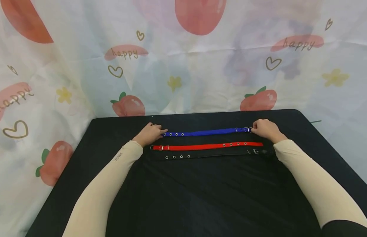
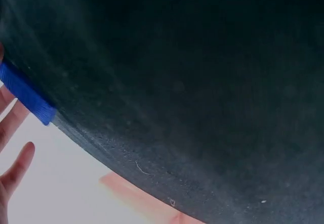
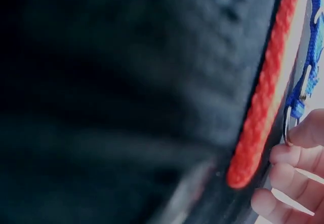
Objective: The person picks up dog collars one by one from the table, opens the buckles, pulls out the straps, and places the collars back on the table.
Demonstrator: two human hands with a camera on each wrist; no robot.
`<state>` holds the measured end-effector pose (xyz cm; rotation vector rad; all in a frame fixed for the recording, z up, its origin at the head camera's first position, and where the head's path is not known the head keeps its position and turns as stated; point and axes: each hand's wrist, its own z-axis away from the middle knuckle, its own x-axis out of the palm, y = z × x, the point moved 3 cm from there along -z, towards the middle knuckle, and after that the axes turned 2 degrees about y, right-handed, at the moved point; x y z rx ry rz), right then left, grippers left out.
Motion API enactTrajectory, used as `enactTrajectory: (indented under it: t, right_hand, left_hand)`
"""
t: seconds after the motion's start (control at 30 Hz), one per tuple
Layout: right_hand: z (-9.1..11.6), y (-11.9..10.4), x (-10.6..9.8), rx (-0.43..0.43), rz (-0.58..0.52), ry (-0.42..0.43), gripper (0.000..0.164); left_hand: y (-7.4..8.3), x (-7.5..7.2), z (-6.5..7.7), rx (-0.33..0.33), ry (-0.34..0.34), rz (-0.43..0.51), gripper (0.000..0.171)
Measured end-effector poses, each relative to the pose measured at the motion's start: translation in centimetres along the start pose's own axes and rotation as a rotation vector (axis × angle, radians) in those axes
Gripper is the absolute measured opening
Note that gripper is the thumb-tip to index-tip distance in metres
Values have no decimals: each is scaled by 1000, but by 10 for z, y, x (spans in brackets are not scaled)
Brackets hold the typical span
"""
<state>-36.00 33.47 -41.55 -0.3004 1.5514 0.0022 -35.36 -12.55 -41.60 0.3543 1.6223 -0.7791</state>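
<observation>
A blue collar [image 1: 213, 132] with metal eyelets and a buckle stretches almost straight between the two hands. The left hand [image 1: 149, 133] pinches its eyelet end; in the left wrist view, the blue tip [image 2: 28, 95] juts out past the fingers [image 2: 12, 120]. At the buckle end, the right hand [image 1: 266, 129] holds the collar's metal ring, with thumb and forefinger on the ring [image 3: 287, 127] in the right wrist view. Just below lies a red collar [image 1: 201, 147], its buckle to the left. Nearest the person is a black collar [image 1: 213, 155], buckle to the right, hard to make out against the dark cloth.
The collars lie on a black-covered table [image 1: 201, 197], whose far edge runs just beyond the hands. Behind and to the left hangs a pale printed curtain [image 1: 201, 72] with fruit, hearts and flowers.
</observation>
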Motion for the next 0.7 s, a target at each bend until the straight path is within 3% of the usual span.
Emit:
enactTrajectory:
  t: [0.17, 0.43, 0.57, 0.7]
  right_hand:
    - [-2, 7, -1, 43, -26, -13, 32]
    - [-1, 19, -3, 40, -68, -13, 35]
    - [4, 27, -7, 16, -126, -20, 32]
    - [14, 23, -18, 10, -146, 4, 41]
  left_hand:
    - [-2, 2, -3, -24, -15, -14, 41]
    - [-7, 6, -2, -96, -49, 23, 47]
    - [-15, 3, 7, -199, -68, 109, 63]
    - [-25, -15, 19, -357, 19, 271, 77]
